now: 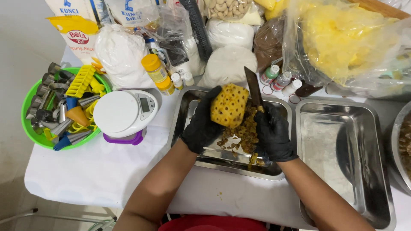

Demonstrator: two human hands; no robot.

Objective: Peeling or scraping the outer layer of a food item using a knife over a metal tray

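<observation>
My left hand (202,124), in a black glove, grips a peeled yellow pineapple (230,105) and holds it upright over a steel tray (184,112). Brown trimmings (240,133) lie in the tray under the fruit. My right hand (274,133), also in a black glove, is closed on the handle of a knife (254,88). Its dark blade points up and away, just right of the pineapple.
A second steel tray (342,154) sits at right, beside a metal bowl (400,149). A white kitchen scale (124,113) and a green basket of metal cutters (60,109) stand at left. Bags of flour, small bottles and a bag of yellow fruit (342,40) crowd the back.
</observation>
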